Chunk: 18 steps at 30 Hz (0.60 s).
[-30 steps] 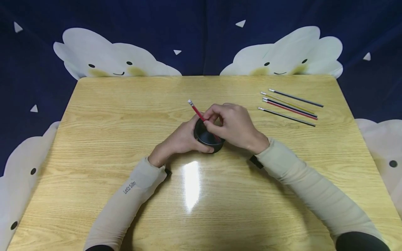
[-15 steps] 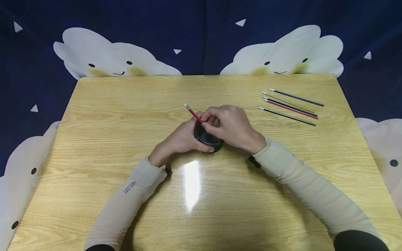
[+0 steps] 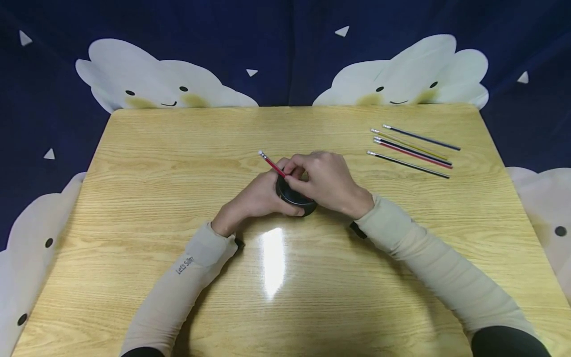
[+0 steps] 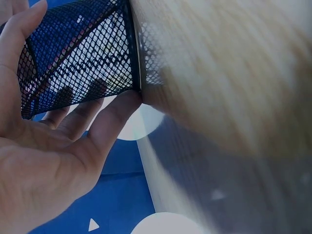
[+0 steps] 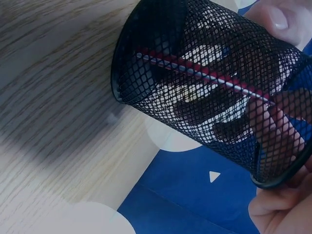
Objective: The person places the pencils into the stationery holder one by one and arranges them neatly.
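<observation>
A black mesh pencil cup [image 3: 289,195] stands on the table at the middle of the head view. My left hand [image 3: 260,196] grips its side, fingers round the far wall and thumb along the near one. Over the cup's mouth, my right hand [image 3: 329,181] pinches a red pencil [image 3: 273,165] between thumb and fingertips. The pencil slants, its white eraser end poking out up and left. Through the mesh in the right wrist view, the pencil's [image 5: 204,73] lower part crosses the inside of the cup [image 5: 214,112] down toward its base.
Several pencils lie side by side at the back right: a grey one [image 3: 421,137], a yellow one [image 3: 410,144], dark blue and red ones close together, and a black one [image 3: 408,164] nearest. A dark blue curtain [image 3: 285,49] with white clouds hangs behind the wooden table [image 3: 178,144].
The red pencil has tipped further left, its eraser end now lower and more to the left. My right hand has shifted slightly left with it. The left hand and cup stay put.
</observation>
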Tool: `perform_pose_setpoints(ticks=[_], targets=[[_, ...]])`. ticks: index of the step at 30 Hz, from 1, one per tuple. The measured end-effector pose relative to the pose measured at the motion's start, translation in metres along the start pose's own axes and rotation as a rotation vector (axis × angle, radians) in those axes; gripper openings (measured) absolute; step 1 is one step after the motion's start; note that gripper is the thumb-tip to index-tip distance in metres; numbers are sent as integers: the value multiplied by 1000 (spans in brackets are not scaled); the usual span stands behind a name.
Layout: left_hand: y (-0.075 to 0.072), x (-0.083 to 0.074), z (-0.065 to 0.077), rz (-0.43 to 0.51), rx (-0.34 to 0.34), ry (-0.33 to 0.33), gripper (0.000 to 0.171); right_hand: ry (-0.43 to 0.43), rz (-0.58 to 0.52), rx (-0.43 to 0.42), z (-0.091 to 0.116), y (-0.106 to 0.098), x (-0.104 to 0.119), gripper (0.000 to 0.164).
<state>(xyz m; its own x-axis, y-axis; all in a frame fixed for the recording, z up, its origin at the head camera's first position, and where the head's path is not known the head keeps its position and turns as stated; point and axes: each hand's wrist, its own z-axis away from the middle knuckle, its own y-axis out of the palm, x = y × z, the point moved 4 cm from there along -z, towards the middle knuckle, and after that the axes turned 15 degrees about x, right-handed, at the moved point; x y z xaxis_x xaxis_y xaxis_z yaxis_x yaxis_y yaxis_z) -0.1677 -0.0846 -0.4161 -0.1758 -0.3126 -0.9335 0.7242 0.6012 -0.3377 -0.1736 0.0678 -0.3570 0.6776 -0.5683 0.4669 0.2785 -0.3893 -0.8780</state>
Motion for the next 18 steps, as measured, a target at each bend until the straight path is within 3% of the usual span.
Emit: perform_pose_setpoints(ticks=[11,18], targets=[[0,-2,1,16,1,2,88,9,0,-1,1,-3,2,14],[0,-1,3,28,2,-18,91,1,-55,-75,5,-11,-1,12]])
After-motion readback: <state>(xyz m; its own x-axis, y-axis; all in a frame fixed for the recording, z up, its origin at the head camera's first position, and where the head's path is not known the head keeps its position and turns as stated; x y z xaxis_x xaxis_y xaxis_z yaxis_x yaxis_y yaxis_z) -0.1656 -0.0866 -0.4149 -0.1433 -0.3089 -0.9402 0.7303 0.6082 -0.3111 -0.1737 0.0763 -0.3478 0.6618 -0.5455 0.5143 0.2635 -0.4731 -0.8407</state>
